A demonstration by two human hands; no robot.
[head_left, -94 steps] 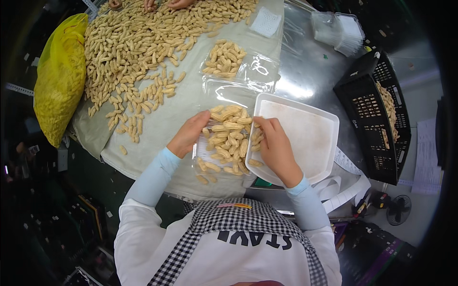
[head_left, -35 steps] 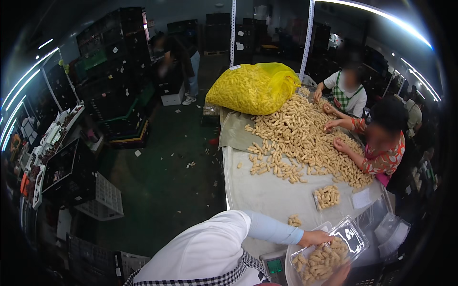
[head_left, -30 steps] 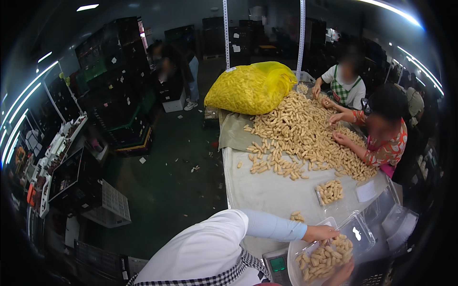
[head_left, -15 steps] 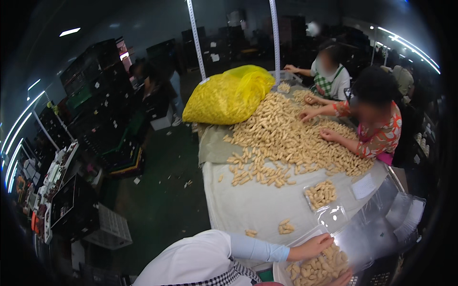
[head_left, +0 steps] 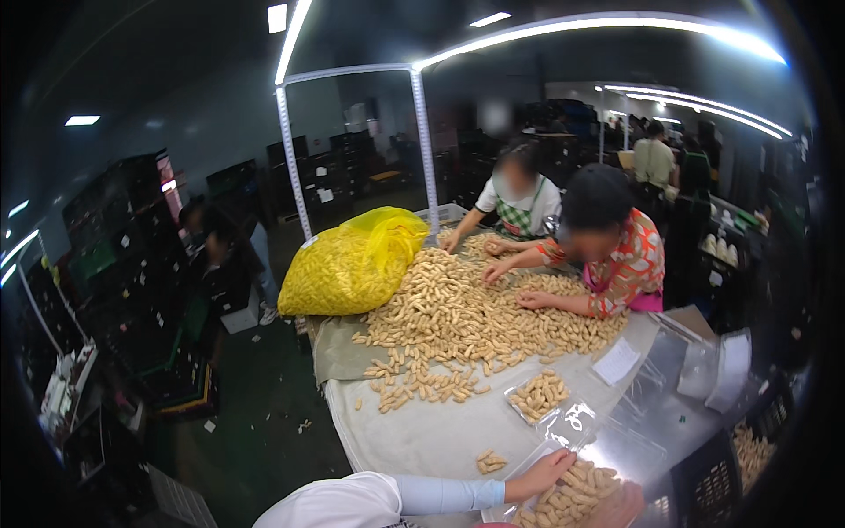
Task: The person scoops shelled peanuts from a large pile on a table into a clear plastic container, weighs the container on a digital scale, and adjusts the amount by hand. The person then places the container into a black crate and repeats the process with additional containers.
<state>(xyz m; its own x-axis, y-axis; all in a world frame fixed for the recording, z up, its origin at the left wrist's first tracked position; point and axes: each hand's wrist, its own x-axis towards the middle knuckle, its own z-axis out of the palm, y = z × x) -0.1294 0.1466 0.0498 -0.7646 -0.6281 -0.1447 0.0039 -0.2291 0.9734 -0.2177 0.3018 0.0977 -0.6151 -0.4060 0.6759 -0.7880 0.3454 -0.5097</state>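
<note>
At the near edge of the table, my left hand (head_left: pixel 540 475) is closed with its fingertips at the far rim of a clear plastic tray (head_left: pixel 518 465). Unshelled peanuts (head_left: pixel 576 495) fill the tray. My right hand (head_left: pixel 620 505) is smeared by motion at the tray's right side, and its fingers cannot be made out. Just beyond stands a clear clamshell box (head_left: pixel 539 396) of peanuts, its lid folded open toward me. A few loose peanuts (head_left: pixel 490 461) lie left of the tray.
A big peanut heap (head_left: pixel 458 308) covers the table's middle, beside a full yellow mesh sack (head_left: pixel 352 264). Two co-workers (head_left: pixel 616 238) (head_left: pixel 518 198) reach into the heap from the right. A paper sheet (head_left: pixel 616 361) and dark crates (head_left: pixel 709 475) are at the right.
The view has swung right and upward, so the table sits further left and lower. My right hand has come up alongside the tray's peanuts. My left hand keeps its place at the rim.
</note>
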